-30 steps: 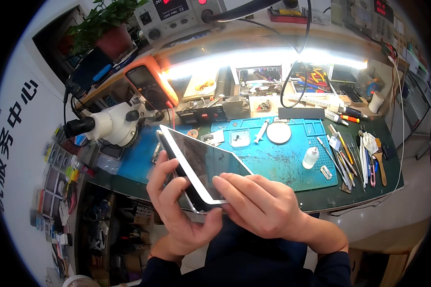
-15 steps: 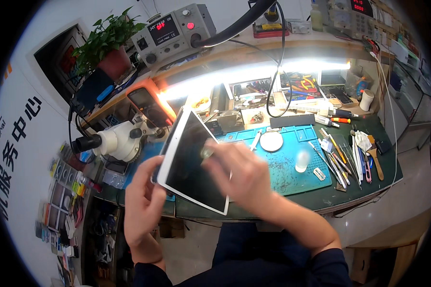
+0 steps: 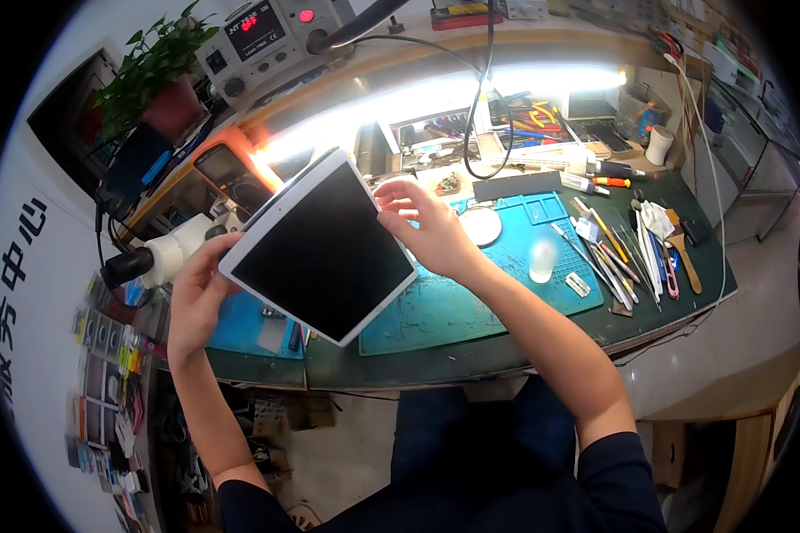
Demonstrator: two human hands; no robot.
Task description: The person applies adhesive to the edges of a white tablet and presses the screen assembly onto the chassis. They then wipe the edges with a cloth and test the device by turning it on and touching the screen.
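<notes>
A white-framed tablet (image 3: 316, 253) with a dark screen is held tilted above the workbench, its screen facing up toward me. At its left corner my left hand (image 3: 197, 298) grips it, thumb on the near side and fingers partly hidden behind. My right hand (image 3: 425, 222) is at the tablet's right edge, thumb and bent fingers against the rim. Below lies a blue work mat (image 3: 436, 315). On the mat, a round white dish (image 3: 481, 226) sits beyond my right hand, and a whitish bottle (image 3: 542, 262) stands to its right.
A white microscope (image 3: 173, 249) and an orange multimeter (image 3: 227, 173) stand left of the tablet. Tweezers, brushes and other hand tools (image 3: 653, 253) lie at the bench's right. A black cable (image 3: 468, 133) hangs over the back. Behind are trays of tools (image 3: 542, 115).
The tablet has turned to face me more fully and flatter. My right hand has moved from over the screen to its right edge. The whole view has shifted.
</notes>
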